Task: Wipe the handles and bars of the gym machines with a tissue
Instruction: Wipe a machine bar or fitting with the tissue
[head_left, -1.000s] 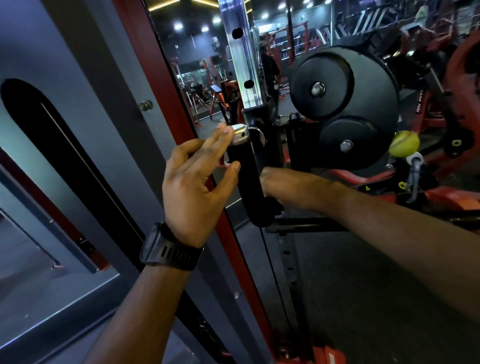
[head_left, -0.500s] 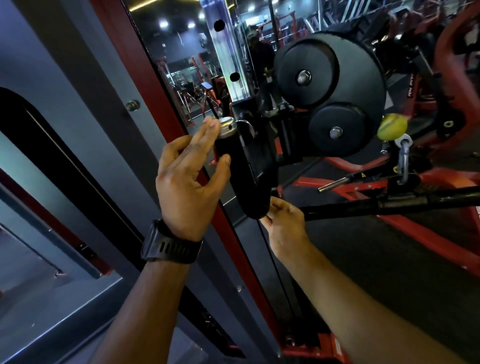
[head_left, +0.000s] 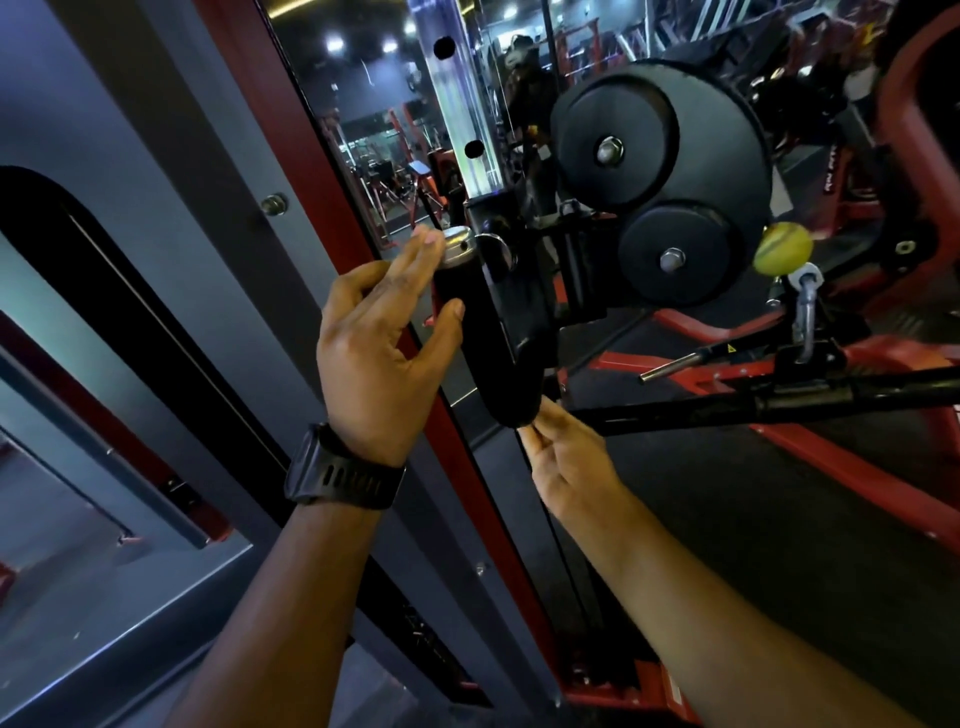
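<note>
A black padded handle (head_left: 478, 332) with a chrome end cap (head_left: 460, 245) hangs tilted from the cable machine in front of me. My left hand (head_left: 382, 358), with a black watch on its wrist, lies against the handle's upper part: straight fingers reach the cap and the thumb touches the grip. My right hand (head_left: 563, 460) is just under the handle's lower end, and its fingertips touch that end. No tissue shows in either hand. A long black bar (head_left: 779, 400) runs from the handle's lower end off to the right.
A black round pulley housing (head_left: 660, 171) sits right behind the handle. A yellow-green ball (head_left: 784, 248) and a steel carabiner (head_left: 806, 317) hang above the bar. A red-framed mirror (head_left: 332, 218) and grey wall panels fill the left. Red machine frames (head_left: 857, 467) cross the dark floor.
My right hand came out from behind the handle's middle and dropped to its lower end. My left hand stayed at the top of the handle.
</note>
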